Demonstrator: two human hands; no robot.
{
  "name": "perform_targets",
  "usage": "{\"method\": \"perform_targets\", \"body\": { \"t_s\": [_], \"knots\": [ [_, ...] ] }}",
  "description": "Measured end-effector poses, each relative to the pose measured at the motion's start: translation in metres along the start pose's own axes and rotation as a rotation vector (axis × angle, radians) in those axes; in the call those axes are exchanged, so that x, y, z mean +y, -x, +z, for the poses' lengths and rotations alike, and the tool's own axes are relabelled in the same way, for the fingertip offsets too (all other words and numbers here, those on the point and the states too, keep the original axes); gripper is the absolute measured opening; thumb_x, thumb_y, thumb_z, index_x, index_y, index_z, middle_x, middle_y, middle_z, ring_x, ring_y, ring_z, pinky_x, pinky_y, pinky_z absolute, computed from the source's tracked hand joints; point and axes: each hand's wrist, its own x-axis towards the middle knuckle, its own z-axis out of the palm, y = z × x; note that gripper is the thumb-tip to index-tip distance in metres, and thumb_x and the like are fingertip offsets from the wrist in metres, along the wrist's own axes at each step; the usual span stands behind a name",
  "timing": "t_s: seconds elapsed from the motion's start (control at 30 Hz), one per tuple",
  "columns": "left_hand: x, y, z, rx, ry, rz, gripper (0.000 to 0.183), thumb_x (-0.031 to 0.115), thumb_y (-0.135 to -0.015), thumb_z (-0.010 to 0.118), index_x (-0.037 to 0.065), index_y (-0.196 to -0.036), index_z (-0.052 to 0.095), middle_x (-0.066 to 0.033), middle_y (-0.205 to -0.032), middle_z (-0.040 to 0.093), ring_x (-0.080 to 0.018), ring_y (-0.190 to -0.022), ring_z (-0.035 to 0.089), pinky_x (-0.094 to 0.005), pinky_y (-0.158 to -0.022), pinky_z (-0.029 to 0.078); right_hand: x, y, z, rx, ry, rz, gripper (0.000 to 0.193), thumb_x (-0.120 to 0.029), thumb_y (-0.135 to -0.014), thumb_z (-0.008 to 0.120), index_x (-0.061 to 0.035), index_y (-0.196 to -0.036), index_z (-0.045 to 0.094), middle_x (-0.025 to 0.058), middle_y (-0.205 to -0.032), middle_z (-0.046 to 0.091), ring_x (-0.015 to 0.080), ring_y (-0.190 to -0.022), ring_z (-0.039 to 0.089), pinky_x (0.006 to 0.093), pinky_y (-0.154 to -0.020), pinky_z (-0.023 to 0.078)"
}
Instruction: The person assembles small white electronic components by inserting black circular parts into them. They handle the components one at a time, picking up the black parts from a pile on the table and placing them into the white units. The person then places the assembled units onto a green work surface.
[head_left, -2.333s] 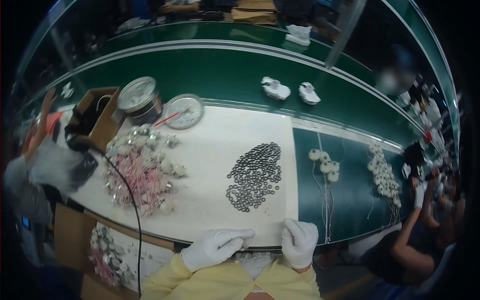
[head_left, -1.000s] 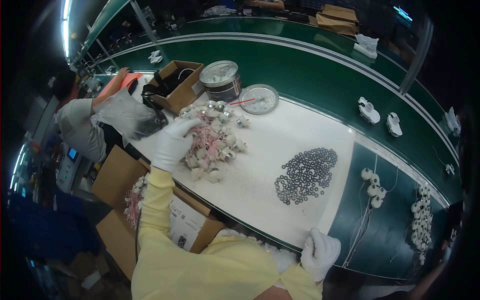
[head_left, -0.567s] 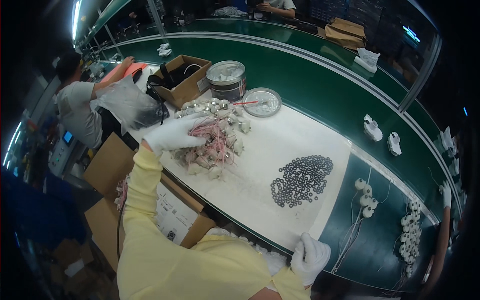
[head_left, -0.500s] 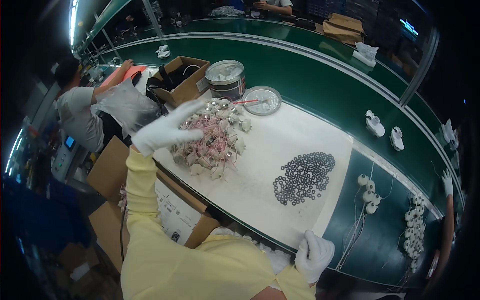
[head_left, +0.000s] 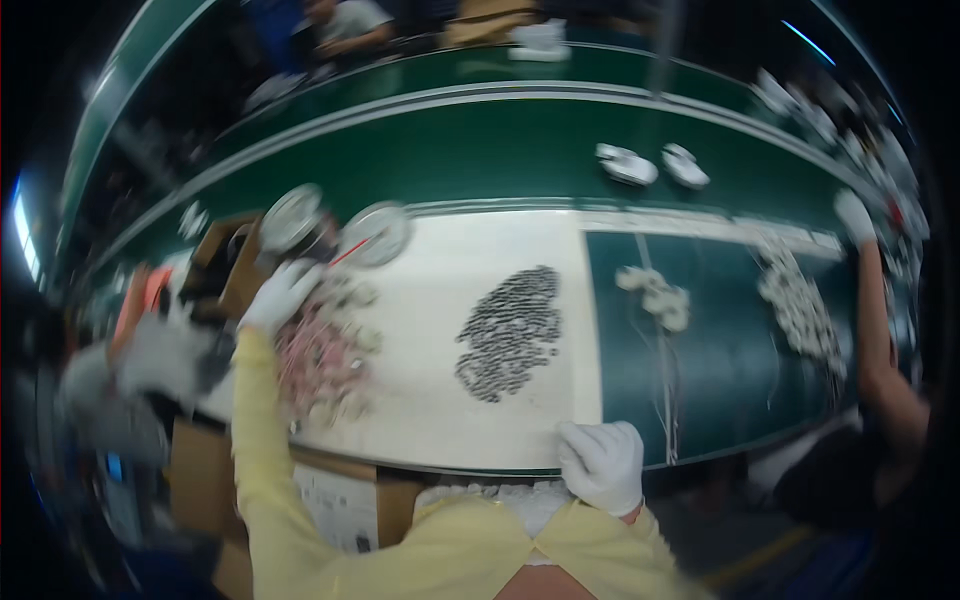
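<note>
Motion smears this head view. My left hand [head_left: 280, 297], in a white glove, reaches over the far left part of a pile of small cream parts with pink wires [head_left: 325, 355]. Its fingers look stretched out, and I see nothing held in them. Close by are a round tin [head_left: 291, 220] and a round lid or dish [head_left: 392, 236] with a red stick [head_left: 357, 250] across its edge. My right hand [head_left: 605, 465], also gloved, rests at the table's near edge with its fingers curled; whatever they hold, if anything, is hidden. Many small dark rings [head_left: 510, 335] lie on the white sheet between my hands.
Cream parts with wires [head_left: 655, 298] and a longer cluster [head_left: 803, 305] lie on the green surface at right. Two white pieces [head_left: 627, 165] sit on the far green strip. Another person's gloved hand [head_left: 855, 218] is at far right. An open cardboard box [head_left: 205, 475] stands below left.
The head view has swung to the right, so the table appears shifted left and more level. My left hand has moved toward the tin end of the pile. The right hand stays curled at the edge.
</note>
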Motion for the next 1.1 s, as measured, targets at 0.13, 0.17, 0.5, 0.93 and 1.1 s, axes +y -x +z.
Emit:
{"method": "perform_targets", "body": {
  "t_s": [0.13, 0.17, 0.5, 0.93, 1.1],
  "knots": [
    [-0.007, 0.02, -0.004, -0.088, 0.053, -0.146, 0.049, 0.041, -0.107, 0.05, 0.007, -0.141, 0.059, -0.0184, -0.144, 0.057, -0.0327, -0.136, 0.053, -0.0379, -0.112, 0.042, 0.0, -0.001, 0.007, 0.065, 0.026, 0.021, 0.021, -0.019, -0.083, 0.076, -0.0101, -0.101, 0.071, -0.0013, -0.076, 0.065, 0.021, -0.062, 0.059, 0.0362, -0.057, 0.042],
    [-0.001, 0.021, -0.009, -0.079, 0.108, -0.182, 0.052, 0.044, -0.106, 0.05, 0.007, -0.142, 0.058, -0.0193, -0.144, 0.057, -0.034, -0.136, 0.054, -0.0379, -0.112, 0.042, 0.002, 0.0, 0.008, 0.078, 0.014, -0.002, 0.02, -0.02, -0.083, 0.077, -0.0103, -0.1, 0.071, -0.0015, -0.075, 0.064, 0.0207, -0.061, 0.058, 0.0357, -0.056, 0.042],
    [0.055, -0.008, -0.016, -0.2, 0.095, -0.316, 0.067, 0.058, -0.101, 0.053, 0.007, -0.144, 0.056, -0.0233, -0.143, 0.059, -0.0391, -0.135, 0.055, -0.0419, -0.111, 0.042, 0.002, 0.006, 0.003, 0.114, 0.088, -0.011, 0.024, -0.021, -0.084, 0.077, -0.0114, -0.104, 0.071, -0.0024, -0.074, 0.061, 0.0185, -0.061, 0.058, 0.034, -0.054, 0.041],
    [0.02, -0.013, 0.001, -0.321, 0.534, -0.269, 0.046, 0.037, -0.1, 0.066, 0.002, -0.13, 0.063, -0.0077, -0.114, 0.069, -0.0157, -0.104, 0.063, -0.0308, -0.092, 0.051, 0.005, 0.001, 0.0, -0.016, -0.029, -0.057, 0.027, -0.014, -0.076, 0.077, -0.0091, -0.101, 0.069, -0.0002, -0.075, 0.065, 0.0227, -0.063, 0.059, 0.0372, -0.059, 0.041],
    [0.05, 0.003, -0.007, -0.413, 0.503, -0.414, 0.029, 0.033, -0.101, 0.065, 0.006, -0.112, 0.065, -0.0008, -0.091, 0.069, -0.0101, -0.082, 0.064, -0.0277, -0.072, 0.051, 0.007, 0.007, 0.014, 0.028, -0.033, -0.112, 0.031, -0.01, -0.075, 0.076, -0.0083, -0.106, 0.07, 0.0025, -0.075, 0.066, 0.0263, -0.063, 0.059, 0.0399, -0.061, 0.041]
  ]
}}
